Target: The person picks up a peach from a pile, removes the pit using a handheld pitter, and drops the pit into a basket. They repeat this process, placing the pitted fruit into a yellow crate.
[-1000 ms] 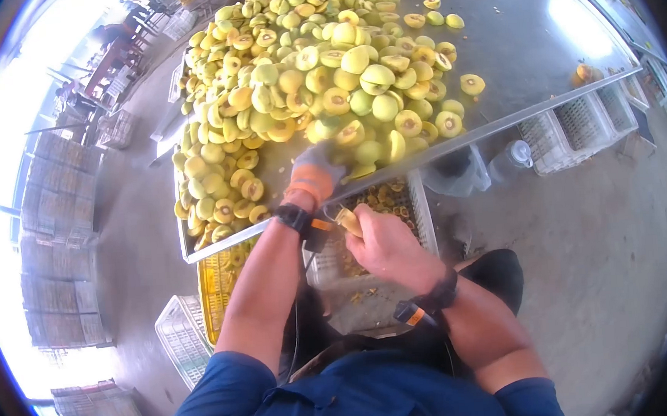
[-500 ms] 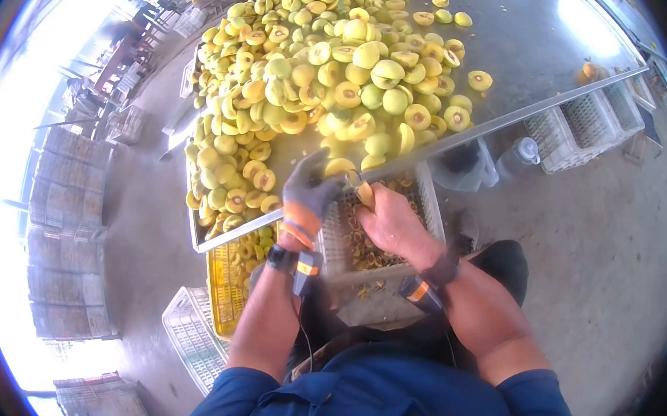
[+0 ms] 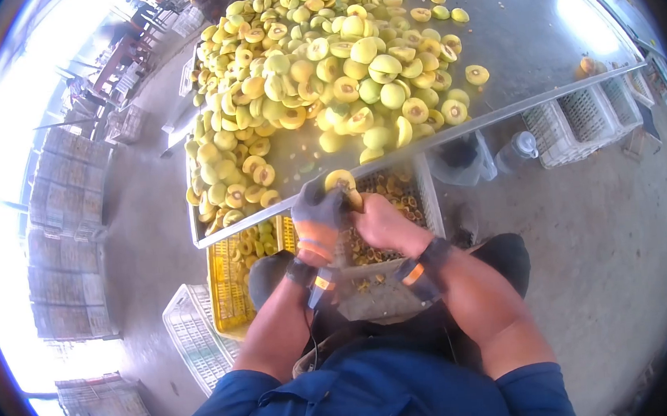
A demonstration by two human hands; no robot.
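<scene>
My left hand [image 3: 320, 210], in a grey glove with an orange cuff, is closed on a yellow peach half [image 3: 339, 180], its cut face showing. Against it, my bare right hand [image 3: 387, 224] grips a pitting tool with a yellowish handle [image 3: 355, 201]; its metal tip is mostly hidden at the fruit. Both hands are close together at the metal table's near edge [image 3: 452, 135]. Below them, a white crate [image 3: 428, 194] contains brownish pits and scraps. A large heap of yellow-green peach halves [image 3: 324, 69] covers much of the tabletop beyond.
A yellow crate [image 3: 230, 304] with peach halves stands below the table at left, beside a white crate [image 3: 195, 333]. More white crates [image 3: 576, 133] and a clear plastic jug [image 3: 517, 153] are at right. Stacked crates [image 3: 64, 227] line the far left.
My left hand has come back from the heap to the table edge with a peach half. My right hand has brought the tool against the fruit.
</scene>
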